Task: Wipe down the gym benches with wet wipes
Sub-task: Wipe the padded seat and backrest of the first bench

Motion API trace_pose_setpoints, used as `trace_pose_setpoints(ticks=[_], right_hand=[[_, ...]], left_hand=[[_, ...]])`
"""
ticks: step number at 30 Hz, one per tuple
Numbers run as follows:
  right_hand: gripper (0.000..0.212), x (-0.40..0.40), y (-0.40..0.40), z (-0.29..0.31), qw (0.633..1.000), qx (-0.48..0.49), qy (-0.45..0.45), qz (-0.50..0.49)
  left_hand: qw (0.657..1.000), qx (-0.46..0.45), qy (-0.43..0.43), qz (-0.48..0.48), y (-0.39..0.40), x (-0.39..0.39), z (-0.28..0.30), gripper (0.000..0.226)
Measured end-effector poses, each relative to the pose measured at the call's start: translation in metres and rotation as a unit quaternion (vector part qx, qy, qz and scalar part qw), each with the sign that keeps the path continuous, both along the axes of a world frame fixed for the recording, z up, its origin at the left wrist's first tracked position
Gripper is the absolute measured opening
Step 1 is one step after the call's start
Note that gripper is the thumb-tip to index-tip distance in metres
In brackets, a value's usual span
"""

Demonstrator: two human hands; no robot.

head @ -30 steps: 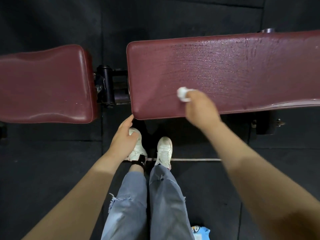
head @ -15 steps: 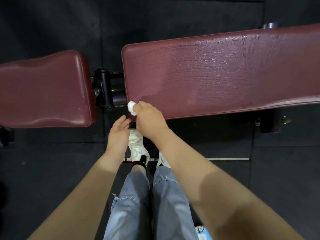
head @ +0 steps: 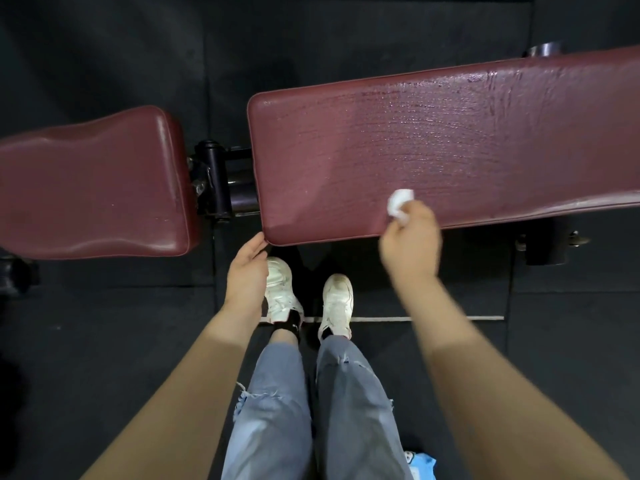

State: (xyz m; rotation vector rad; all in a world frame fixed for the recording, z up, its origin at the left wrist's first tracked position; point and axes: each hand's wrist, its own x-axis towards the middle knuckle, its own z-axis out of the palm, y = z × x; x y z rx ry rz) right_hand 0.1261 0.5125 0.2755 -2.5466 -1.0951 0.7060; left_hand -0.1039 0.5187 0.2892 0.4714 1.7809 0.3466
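Head view looks straight down on a maroon bench split into two padded sections, and the long back pad (head: 433,147) serves as the landmark. Left of the back pad lies the seat pad (head: 90,188), smooth, glossy and softly contoured, apparently dry. Between the two, a black metal hinge and frame (head: 214,181) shows in the gap. Just below the back pad's near-left corner the left hand (head: 247,271) hangs relaxed with fingers nearly straight, fingertips touching or just short of that corner; it holds nothing, probably idling there for balance while the other arm works. The back pad itself is flat vinyl with rounded corners and piped edges, and most of its surface carries a fine pattern of beaded wet streaks, which suggests it has been wiped. Near its front edge, the right hand (head: 410,244) pinches a crumpled white wet wipe (head: 400,202) and presses it onto the vinyl, wadded small so the fingers can bear down. Below the back pad, white sneakers (head: 337,303) stand on dark rubber flooring (head: 104,341).
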Motion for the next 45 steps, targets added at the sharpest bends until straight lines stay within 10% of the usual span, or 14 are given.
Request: trace_pose_setpoints(ticks=[5, 11, 27, 32, 36, 40, 45], right_hand=[[0.033, -0.131, 0.024, -0.002, 0.931, -0.014, 0.109, 0.349], [0.058, -0.072, 0.028, -0.002, 0.788, -0.037, 0.034, 0.614], [0.027, 0.144, -0.023, 0.015, 0.927, -0.063, -0.057, 0.366], [0.023, 0.122, -0.035, 0.017, 0.997, -0.060, -0.018, 0.056], [0.021, 0.043, -0.023, 0.025, 0.992, -0.013, 0.048, 0.114], [0.031, -0.053, 0.007, 0.029, 0.921, -0.049, 0.148, 0.357], [0.029, -0.119, 0.062, 0.003, 0.728, -0.024, 0.020, 0.685]], left_hand=[[0.999, 0.009, -0.030, 0.028, 0.005, -0.003, 0.007, 0.034], [0.999, -0.011, -0.032, 0.005, 0.004, -0.013, 0.001, 0.039], [0.999, 0.010, -0.021, -0.038, -0.005, -0.003, 0.005, 0.044], [0.997, 0.011, -0.017, -0.079, -0.004, -0.003, 0.003, 0.051], [0.997, 0.003, -0.021, -0.073, -0.006, -0.011, -0.004, 0.047], [0.998, -0.010, -0.019, -0.065, -0.005, -0.021, -0.008, 0.044], [0.999, -0.014, -0.022, -0.019, 0.005, -0.033, -0.008, 0.025]])
